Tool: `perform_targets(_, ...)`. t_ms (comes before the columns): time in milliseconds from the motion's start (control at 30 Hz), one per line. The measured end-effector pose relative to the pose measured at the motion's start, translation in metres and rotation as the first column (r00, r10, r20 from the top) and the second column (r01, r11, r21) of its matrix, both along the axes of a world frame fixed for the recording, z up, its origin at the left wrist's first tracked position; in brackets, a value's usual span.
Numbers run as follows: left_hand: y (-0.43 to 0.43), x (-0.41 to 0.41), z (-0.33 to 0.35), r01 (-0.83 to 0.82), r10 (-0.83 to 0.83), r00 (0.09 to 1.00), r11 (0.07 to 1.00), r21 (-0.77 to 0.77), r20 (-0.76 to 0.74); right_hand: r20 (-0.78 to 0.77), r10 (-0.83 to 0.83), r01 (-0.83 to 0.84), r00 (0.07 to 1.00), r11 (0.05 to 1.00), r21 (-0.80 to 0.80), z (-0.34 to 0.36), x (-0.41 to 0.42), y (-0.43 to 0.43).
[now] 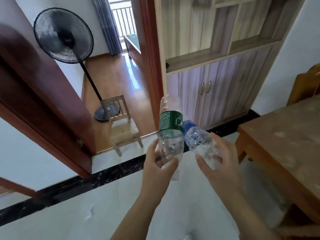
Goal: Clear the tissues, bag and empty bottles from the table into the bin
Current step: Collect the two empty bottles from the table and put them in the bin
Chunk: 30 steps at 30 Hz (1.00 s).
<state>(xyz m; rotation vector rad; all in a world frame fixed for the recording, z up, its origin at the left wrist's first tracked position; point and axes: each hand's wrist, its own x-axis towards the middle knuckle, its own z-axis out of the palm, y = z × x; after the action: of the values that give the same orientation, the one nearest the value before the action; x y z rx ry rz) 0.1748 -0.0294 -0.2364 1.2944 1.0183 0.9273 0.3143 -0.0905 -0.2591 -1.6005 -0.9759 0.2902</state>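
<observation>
My left hand (pixel 160 168) grips the lower end of a clear empty bottle with a green label (pixel 170 123), held nearly upright in front of me. My right hand (pixel 220 160) holds a second clear empty bottle with a blue label (pixel 197 137), tilted so that its labelled end leans left against the green-labelled bottle. Both bottles are in the air above the white floor, left of the wooden table (pixel 284 135). No bin, tissues or bag are in view.
A small wooden chair (pixel 123 125) stands in the doorway ahead, with a black standing fan (pixel 64 36) behind it. A dark red door (pixel 39 94) is open at the left. A wooden cabinet (pixel 216 87) lines the wall ahead to the right.
</observation>
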Motion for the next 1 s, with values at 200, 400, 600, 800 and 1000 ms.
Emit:
perform_targets(200,0.081,0.074,0.004,0.095,-0.094,0.995,0.995,-0.02,0.036,0.018,-0.098,0.097,0.995,0.993,0.065,0.007,0.065,0.066)
perform_targets(400,0.175,0.118,-0.018,0.158,-0.157,0.987,0.985,-0.061,0.024,0.013,-0.204,0.203,0.979,0.978,0.04,-0.007,0.107,0.139)
perform_targets(600,0.301,0.154,-0.028,0.169,-0.167,0.985,0.984,-0.058,0.036,0.062,-0.225,0.224,0.972,0.974,0.022,-0.008,0.136,0.259)
perform_targets(800,0.401,0.208,-0.019,0.242,-0.241,0.97,0.97,-0.021,0.045,0.154,-0.328,0.327,0.932,0.944,0.036,0.0,0.179,0.338)
perform_targets(1000,0.432,0.288,-0.025,0.443,-0.441,0.896,0.892,-0.086,0.045,0.157,-0.482,0.491,0.862,0.871,-0.021,-0.011,0.241,0.364)
